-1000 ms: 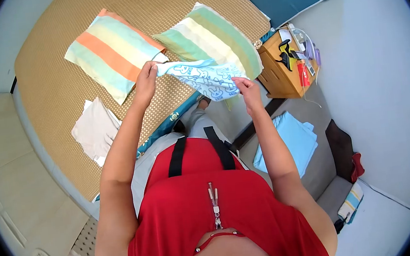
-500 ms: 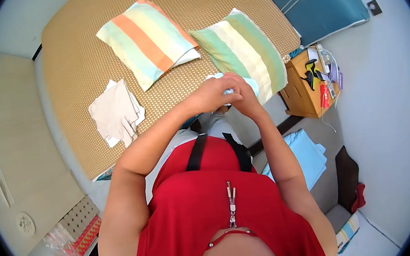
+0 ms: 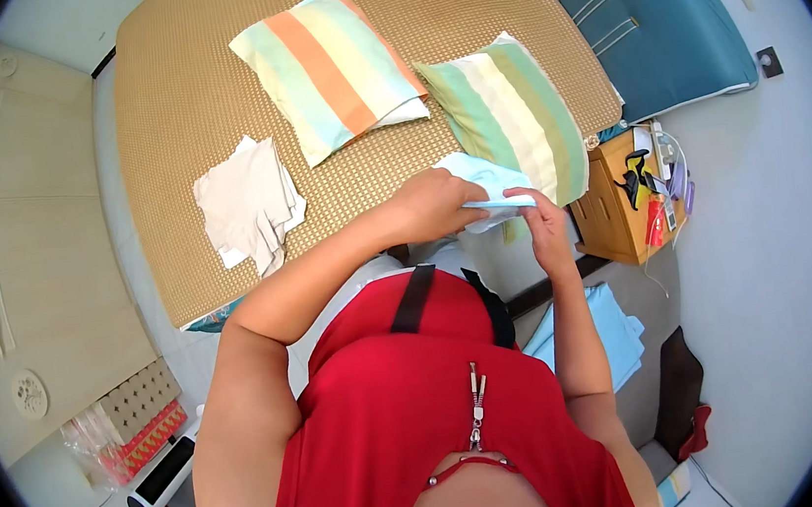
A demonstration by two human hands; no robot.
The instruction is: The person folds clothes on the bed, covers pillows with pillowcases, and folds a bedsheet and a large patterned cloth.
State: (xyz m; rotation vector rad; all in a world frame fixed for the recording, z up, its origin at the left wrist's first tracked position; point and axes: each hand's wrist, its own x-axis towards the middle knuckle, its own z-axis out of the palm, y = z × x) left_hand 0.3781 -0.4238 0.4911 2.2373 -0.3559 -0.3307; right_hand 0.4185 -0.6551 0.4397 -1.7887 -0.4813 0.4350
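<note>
A small light blue cloth (image 3: 479, 175) hangs between my two hands, above the near edge of the bed. My left hand (image 3: 436, 205) is closed on its left side, fingers curled over the fabric. Its right end is pinched between the thumb and fingers of my right hand (image 3: 547, 224). The cloth looks partly folded, and I cannot make out what kind of piece it is. Just beyond it lies a green and cream striped pillow (image 3: 517, 108). To the left, a beige garment (image 3: 244, 199) rests on white fabric on the bed.
A woven mat covers the bed (image 3: 181, 89), where an orange-striped pillow (image 3: 327, 69) also lies. At right stands a wooden nightstand (image 3: 609, 207) with cables and small items. Light blue fabric (image 3: 612, 331) lies on a grey seat. Boxes (image 3: 140, 405) sit at lower left.
My hands were close together over the bunched cloth. They have moved apart, with the cloth now more spread and stretched between them. The view has shifted slightly.
</note>
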